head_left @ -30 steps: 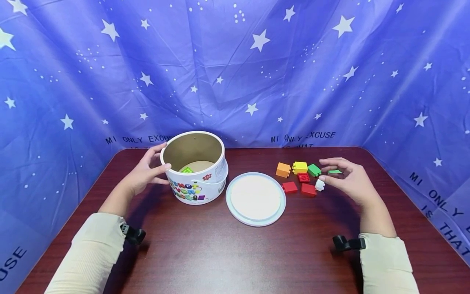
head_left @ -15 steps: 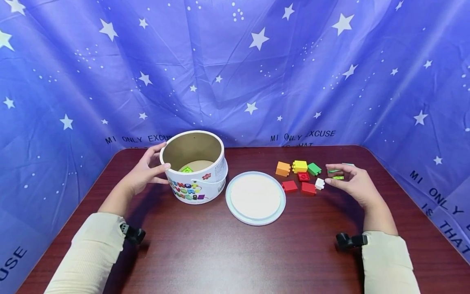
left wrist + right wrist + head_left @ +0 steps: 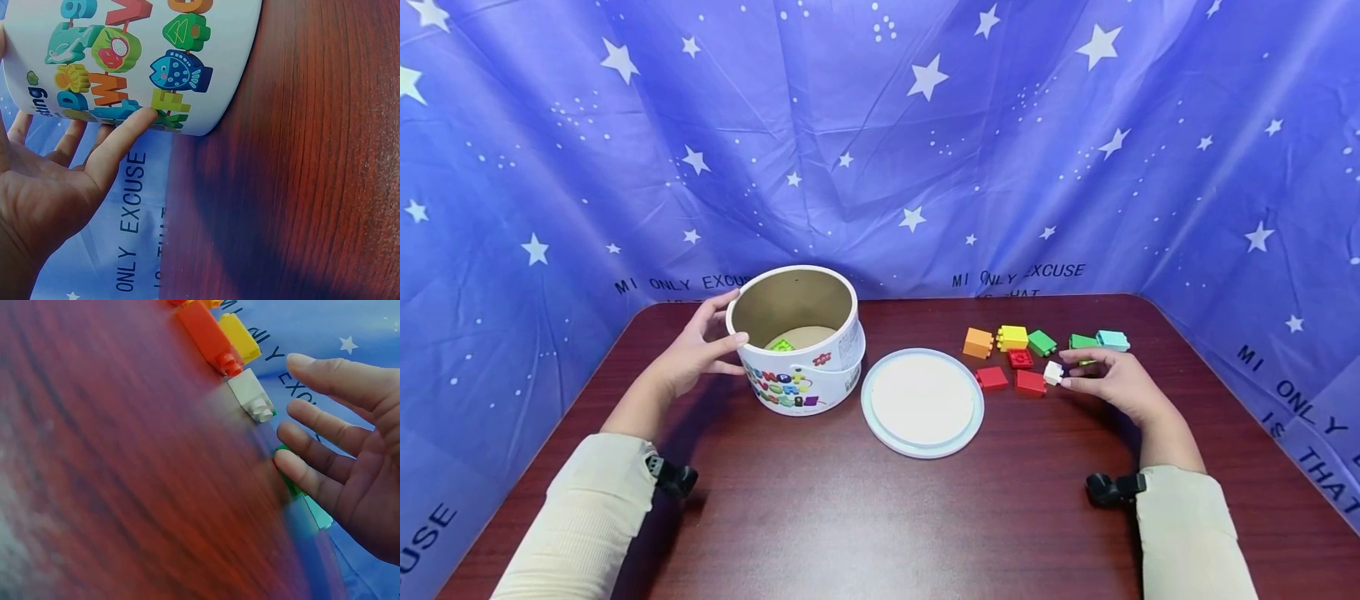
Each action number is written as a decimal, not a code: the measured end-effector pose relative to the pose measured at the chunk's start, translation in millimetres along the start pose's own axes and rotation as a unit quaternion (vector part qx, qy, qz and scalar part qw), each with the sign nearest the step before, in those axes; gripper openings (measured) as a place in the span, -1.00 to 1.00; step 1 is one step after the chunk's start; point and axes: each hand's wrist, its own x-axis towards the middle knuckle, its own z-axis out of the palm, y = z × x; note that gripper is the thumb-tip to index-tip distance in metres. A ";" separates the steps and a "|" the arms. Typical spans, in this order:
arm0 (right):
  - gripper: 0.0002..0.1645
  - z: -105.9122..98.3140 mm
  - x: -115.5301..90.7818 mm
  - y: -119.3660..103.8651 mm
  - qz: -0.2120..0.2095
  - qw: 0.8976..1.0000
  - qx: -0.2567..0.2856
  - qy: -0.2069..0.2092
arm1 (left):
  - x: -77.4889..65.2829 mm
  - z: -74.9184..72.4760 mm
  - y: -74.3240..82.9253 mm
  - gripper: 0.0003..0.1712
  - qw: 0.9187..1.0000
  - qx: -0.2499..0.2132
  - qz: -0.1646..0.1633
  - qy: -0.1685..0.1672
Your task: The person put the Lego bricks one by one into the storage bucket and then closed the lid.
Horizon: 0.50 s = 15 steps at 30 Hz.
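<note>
A white toy bucket (image 3: 775, 379) with colourful printed letters stands lidless at the left, its handle hanging down the right side. Inside it lies a light green brick (image 3: 781, 344). My left hand (image 3: 696, 346) rests on the bucket's left side, thumb near the front rim and fingers spread towards the back; the left wrist view shows a fairly straight digit touching the printed wall (image 3: 134, 44). My right hand (image 3: 1108, 383) hovers with thumb and index fingertips beside a small white brick (image 3: 1053, 373). The right wrist view shows those fingers (image 3: 322, 428) parted and apart from the white brick (image 3: 250, 394).
A round white lid (image 3: 922, 451) lies between bucket and bricks. Near the white brick sit red bricks (image 3: 1031, 382), an orange brick (image 3: 978, 342), a yellow brick (image 3: 1012, 337) and a green brick (image 3: 1042, 342). Behind my right hand are another green brick (image 3: 1082, 341) and a turquoise brick (image 3: 1113, 339).
My right hand has moved slightly right, then down and back towards the white brick, uncovering the green and turquoise bricks behind it. The left hand and bucket keep their place.
</note>
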 end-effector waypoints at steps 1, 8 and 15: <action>-0.38 0.1 1.2 0.8 -0.001 1.000 0.002 -0.005 | 0.1 -0.1 0.2 -0.14 1.000 0.000 0.000 0.000; -0.38 -0.9 9.5 3.8 0.018 0.999 -0.015 -0.039 | -0.1 0.8 1.4 -0.14 1.000 0.001 -0.001 0.000; -0.43 1.1 18.8 2.0 0.026 0.998 -0.037 -0.054 | 0.1 0.7 0.9 -0.14 1.000 0.007 -0.004 0.004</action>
